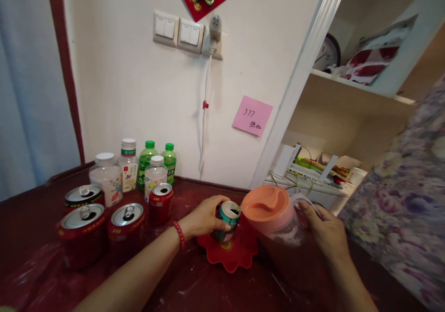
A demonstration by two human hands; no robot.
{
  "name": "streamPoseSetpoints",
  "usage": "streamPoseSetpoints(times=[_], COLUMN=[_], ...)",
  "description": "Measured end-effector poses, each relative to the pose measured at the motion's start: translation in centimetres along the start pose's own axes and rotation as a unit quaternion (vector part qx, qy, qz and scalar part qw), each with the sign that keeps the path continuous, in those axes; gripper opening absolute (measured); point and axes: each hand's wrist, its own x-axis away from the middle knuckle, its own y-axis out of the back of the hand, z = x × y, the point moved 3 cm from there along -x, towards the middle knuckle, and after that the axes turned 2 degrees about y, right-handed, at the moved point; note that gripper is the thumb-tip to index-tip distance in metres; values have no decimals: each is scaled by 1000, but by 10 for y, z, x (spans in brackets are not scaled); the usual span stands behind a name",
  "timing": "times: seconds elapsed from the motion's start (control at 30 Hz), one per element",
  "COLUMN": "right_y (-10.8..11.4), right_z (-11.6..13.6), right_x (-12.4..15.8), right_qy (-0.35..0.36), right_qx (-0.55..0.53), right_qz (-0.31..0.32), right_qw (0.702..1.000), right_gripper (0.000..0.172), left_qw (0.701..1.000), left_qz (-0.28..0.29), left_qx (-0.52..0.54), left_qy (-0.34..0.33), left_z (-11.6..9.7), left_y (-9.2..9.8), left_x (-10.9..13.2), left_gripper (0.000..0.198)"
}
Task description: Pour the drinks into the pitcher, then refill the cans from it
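Note:
My left hand (209, 217), with a red bead bracelet at the wrist, is wrapped round a small green drink can (229, 213). The can's top is open and it is over a red scalloped plate (232, 258); whether it touches the plate I cannot tell. In my right hand (325, 231) is the handle of a clear pitcher (281, 231) with an orange lid (267, 204). The pitcher leans left, its spout close beside the can's rim. Dark liquid seems to fill its lower part, though the dark table behind makes this hard to tell.
Several opened red cans (127, 228) stand at the left of the dark red table (194, 284). Behind them are clear bottles with white caps (106, 180) and green bottles (148, 163). A white cord (205, 131) hangs down the wall. Shelves (361, 89) and a floral curtain (399, 200) border the right.

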Motion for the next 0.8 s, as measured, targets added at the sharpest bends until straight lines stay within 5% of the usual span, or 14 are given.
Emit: streamPoseSetpoints(times=[0.57,0.8], right_y=[0,3], right_z=[3,-7], right_x=[2,-11], right_qy=[1,-3], right_qx=[7,24], right_qz=[-10,34], right_qw=[1000,999], right_gripper=[59,63], left_qw=[1000,1000], left_qz=[-6,-9], left_qx=[1,-7], left_qy=[-8,-2], left_z=[4,0], left_y=[1,2], left_x=[-1,0], left_gripper=[62,62])
